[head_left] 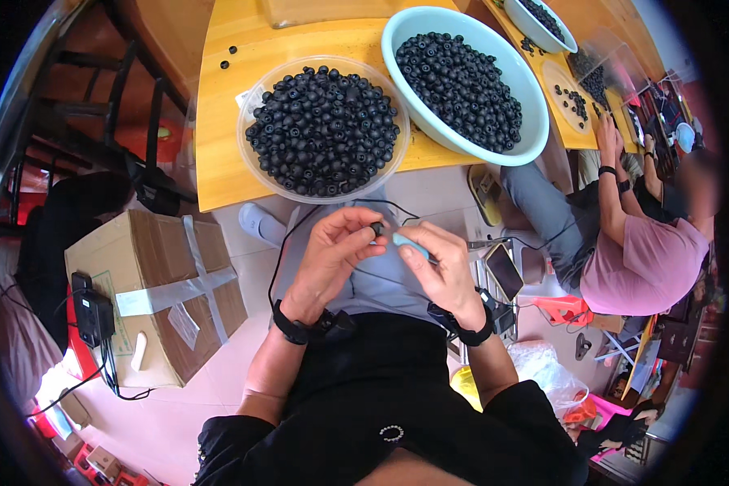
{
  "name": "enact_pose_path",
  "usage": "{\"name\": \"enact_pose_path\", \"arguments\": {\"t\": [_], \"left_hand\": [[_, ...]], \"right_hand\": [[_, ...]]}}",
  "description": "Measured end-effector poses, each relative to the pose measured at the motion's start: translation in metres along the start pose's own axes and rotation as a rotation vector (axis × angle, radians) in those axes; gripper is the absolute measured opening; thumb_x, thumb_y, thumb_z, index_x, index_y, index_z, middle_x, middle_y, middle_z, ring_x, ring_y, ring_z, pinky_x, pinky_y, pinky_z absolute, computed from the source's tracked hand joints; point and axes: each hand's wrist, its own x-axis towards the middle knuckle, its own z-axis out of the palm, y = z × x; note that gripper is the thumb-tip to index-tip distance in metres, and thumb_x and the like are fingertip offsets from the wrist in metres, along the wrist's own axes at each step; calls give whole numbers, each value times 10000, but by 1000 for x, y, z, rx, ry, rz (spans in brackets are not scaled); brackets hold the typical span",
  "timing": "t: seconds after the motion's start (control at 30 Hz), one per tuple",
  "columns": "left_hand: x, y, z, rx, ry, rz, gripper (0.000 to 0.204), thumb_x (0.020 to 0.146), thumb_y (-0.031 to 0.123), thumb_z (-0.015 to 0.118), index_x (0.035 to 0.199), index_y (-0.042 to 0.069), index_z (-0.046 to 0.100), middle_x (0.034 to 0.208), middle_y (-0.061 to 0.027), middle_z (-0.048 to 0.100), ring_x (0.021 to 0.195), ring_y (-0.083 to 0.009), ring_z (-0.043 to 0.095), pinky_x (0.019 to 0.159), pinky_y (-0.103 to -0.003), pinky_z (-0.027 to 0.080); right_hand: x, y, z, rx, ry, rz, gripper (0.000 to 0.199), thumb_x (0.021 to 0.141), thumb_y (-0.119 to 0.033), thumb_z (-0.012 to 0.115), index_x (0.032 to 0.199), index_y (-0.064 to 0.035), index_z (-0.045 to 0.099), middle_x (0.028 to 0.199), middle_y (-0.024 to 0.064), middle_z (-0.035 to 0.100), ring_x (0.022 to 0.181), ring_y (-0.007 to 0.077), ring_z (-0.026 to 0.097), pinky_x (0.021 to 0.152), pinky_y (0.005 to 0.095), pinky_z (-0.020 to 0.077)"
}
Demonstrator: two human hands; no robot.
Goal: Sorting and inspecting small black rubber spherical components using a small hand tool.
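Below the table's front edge, both hands are raised close together over my lap. My left hand [336, 247] pinches a small black round part [377, 229] between thumb and fingertips. In my right hand [445, 267] is a small tool with a light-blue handle [411, 245], its tip turned toward the black part. The tip is too small to make out. Just beyond the hands, a clear round tub [324, 199] is heaped with similar black parts, several showing a hole. To its right, a larger light-blue basin [429, 134] holds many more.
The yellow wooden table [217, 121] carries two loose black parts [229, 56] at its left. A taped cardboard box [170, 275] stands on the floor at left, with a black device [93, 312] and cables on it. At right, a co-worker in a pink shirt [640, 267] works over another table.
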Motion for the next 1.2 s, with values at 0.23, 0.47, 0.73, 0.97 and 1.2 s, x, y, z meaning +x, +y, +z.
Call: {"name": "enact_pose_path", "arguments": {"t": [0.23,0.47,0.73,0.97,1.2], "left_hand": [[1,-1,-3,-59,-65,-13,179,871,38,575,1050,23,577,995,-98,626,876,-132,624,776,-249,541],[1,-1,-5,-81,-61,-24,160,869,45,585,1027,16,576,982,-95,626,849,-129,629,762,-239,543],[2,0,-8,-117,-108,-75,141,855,39,604,987,1,576,940,-90,628,792,-128,634,718,-235,550],[1,1,-6,-92,-157,-119,122,832,23,621,946,3,584,917,-101,626,758,-135,633,682,-240,553],[-5,5,1,-120,-123,-146,134,817,9,632,945,6,590,911,-103,623,759,-143,633,680,-242,555]], "right_hand": [[1,-3,3,-133,2,-88,152,808,-109,633,936,-28,644,724,112,592,588,267,585,521,340,447],[-1,-2,3,-171,6,-85,158,807,-122,642,939,-36,644,722,102,594,565,258,583,504,331,449],[-4,2,3,-249,22,-167,174,788,-127,660,945,-60,630,684,89,570,551,287,569,484,350,443],[-2,26,7,-227,73,-158,165,806,-148,646,934,-45,637,660,105,569,558,315,565,502,371,448],[-6,32,-13,-238,267,262,195,866,-170,580,924,3,650,613,133,571,507,181,532,513,303,414]]}}
